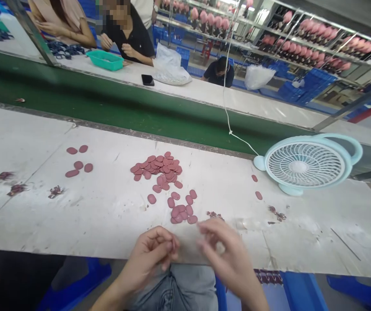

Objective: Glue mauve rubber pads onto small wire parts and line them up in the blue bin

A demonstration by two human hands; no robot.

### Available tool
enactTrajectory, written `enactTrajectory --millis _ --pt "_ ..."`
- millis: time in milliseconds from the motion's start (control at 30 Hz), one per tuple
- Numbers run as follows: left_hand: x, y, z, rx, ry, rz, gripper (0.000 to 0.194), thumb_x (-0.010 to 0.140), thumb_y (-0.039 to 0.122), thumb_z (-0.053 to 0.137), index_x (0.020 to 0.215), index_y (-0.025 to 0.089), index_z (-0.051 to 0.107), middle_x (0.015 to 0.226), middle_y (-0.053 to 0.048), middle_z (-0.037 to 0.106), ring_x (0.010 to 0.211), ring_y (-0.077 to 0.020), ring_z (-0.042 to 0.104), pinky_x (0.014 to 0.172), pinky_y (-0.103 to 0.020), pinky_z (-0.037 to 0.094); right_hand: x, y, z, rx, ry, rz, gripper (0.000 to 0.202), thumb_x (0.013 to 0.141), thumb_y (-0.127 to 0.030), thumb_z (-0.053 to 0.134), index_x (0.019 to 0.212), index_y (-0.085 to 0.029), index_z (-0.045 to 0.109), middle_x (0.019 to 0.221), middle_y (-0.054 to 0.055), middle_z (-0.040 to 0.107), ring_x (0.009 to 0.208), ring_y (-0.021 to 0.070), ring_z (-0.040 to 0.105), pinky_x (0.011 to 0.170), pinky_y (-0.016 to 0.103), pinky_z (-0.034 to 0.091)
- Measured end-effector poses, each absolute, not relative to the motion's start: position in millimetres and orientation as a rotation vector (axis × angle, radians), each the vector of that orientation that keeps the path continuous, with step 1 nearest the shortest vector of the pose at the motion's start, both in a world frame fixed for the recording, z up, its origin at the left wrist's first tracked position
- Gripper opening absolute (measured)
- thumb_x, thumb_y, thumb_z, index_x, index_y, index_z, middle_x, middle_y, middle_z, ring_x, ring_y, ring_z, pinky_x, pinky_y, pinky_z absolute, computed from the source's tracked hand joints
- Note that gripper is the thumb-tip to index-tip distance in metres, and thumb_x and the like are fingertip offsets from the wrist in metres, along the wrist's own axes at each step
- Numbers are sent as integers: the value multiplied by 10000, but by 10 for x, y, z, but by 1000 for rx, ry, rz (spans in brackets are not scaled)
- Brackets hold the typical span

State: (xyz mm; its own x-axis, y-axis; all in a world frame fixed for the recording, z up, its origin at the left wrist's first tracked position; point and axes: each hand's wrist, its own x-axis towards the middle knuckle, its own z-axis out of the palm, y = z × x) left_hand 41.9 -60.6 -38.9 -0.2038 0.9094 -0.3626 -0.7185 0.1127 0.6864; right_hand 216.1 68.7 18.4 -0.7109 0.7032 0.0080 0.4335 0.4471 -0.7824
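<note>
My left hand (155, 250) is over the table's near edge, its thumb and fingers pinched together. A trace of dark pink shows at the fingertips, but what they hold is too hidden to name. Beside it on the right is my right hand (226, 252), slightly blurred, with thumb and forefinger apart and nothing visible between them. Just beyond both hands lies a small cluster of flat oval dark-pink pieces (189, 210). Farther back is a larger heap of the same ovals (159, 165). Dark red scraps (215, 214) lie by my right fingertips.
Several ovals (72, 173) lie apart on the left, near reddish scraps (56, 191). A light-blue fan (305, 166) stands at the right, its white cord (230, 132) running upward. A thin dark rod (345, 244) lies at right. Across the green belt (114, 110), people sit at another bench.
</note>
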Motion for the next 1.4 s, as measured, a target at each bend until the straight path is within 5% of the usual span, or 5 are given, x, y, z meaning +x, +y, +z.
enactTrajectory --millis 200,700,1000,1200,1400 --pt "746 -538 -355 154 828 1453 246 786 312 837 723 151 662 595 6 646 415 -43 461 377 -137 352 2092 273 94 -653 -2310 1222 366 933 -182 663 1263 -341 657 936 18 525 809 153 595 700 282 551" --pt "897 -572 -289 78 873 1605 255 674 292 924 875 198 799 1018 -88 799 790 -163 697 686 -237 544 2108 54 -108 -680 -2236 826 669 912 -38 618 1480 -372 501 883 57 671 746 194 675 618 314 603" --pt "763 -663 -413 -26 765 1595 399 698 270 910 1075 300 781 1058 -44 758 830 -153 710 505 -138 494 2744 461 -235 -732 -768 2000 366 1039 -494 451 1143 -242 694 700 -27 456 450 72 332 263 158 223" --pt "787 -688 -449 71 741 1540 276 760 249 868 1024 305 809 1159 -50 762 804 -121 701 608 -153 542 2992 952 -496 6 59 2287 571 1006 -444 553 1492 -210 364 1038 42 574 718 97 602 518 152 577" --pt "802 -725 -450 109 724 1498 336 757 228 869 1082 284 803 1232 -62 761 794 -107 709 700 -168 578 3018 1258 -490 -5 17 2336 236 1021 -297 499 1236 -213 548 776 -32 517 590 107 529 513 193 555"
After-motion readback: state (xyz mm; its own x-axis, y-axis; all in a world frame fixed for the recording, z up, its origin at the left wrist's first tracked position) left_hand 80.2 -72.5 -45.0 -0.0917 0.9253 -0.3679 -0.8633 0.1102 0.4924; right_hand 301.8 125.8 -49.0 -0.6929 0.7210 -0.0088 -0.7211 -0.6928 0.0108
